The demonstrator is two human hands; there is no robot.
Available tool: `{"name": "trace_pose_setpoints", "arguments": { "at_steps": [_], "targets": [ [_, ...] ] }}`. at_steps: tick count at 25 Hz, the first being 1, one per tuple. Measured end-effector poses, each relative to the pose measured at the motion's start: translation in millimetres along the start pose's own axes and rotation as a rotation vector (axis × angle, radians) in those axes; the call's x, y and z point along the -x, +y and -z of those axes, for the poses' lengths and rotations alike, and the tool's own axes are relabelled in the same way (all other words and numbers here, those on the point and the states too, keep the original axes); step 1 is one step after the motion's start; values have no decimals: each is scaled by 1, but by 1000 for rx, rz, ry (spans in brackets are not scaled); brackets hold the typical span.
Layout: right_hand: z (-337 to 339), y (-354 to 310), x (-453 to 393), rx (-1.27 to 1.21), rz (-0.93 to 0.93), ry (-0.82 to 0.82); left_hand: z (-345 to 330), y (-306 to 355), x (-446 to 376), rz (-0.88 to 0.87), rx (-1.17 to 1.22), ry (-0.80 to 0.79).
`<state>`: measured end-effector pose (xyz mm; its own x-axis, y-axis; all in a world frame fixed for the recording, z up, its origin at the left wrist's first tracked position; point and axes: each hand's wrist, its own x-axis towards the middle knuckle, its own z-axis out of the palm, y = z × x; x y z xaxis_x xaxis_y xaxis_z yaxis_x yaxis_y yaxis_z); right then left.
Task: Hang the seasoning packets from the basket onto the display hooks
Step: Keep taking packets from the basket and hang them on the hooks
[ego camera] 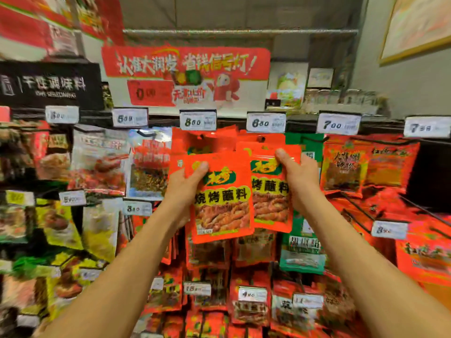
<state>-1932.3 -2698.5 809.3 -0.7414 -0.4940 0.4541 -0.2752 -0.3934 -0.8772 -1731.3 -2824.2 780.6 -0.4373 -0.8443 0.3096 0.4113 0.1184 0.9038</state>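
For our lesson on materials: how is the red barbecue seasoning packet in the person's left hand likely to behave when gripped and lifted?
The red packet is probably light: the left hand holds it up by one edge. It looks like a flat, thin film pouch, so likely floppy rather than stiff. Its glossy surface may be somewhat slippery; it seems unlikely to break.

Left hand [183, 182] grips front red packet [220, 198]; right hand [296, 174] grips second packet [269, 191] near hooks.

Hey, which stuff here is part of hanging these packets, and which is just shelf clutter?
Job:
left hand holding a red seasoning packet
right hand holding another red packet

Clutter:
green packets
price tags
red promo sign
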Motion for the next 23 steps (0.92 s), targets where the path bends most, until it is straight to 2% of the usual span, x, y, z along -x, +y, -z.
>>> {"name": "trace_pose_setpoints", "arguments": {
  "at_steps": [4,13,18,23],
  "targets": [
    [-3,-16,-22,71,-35,-20,-12,14,-13,-3,-34,-72],
    [-11,-19,-38,152,-81,38,-36,26,-22,-81,-123,-25],
    [-11,-13,-44,231,-159,22,-51,26,-22,-51,-183,-27],
    [4,-13,-45,34,-165,-5,-88,22,-28,-23,-151,-39]
  ]
}}
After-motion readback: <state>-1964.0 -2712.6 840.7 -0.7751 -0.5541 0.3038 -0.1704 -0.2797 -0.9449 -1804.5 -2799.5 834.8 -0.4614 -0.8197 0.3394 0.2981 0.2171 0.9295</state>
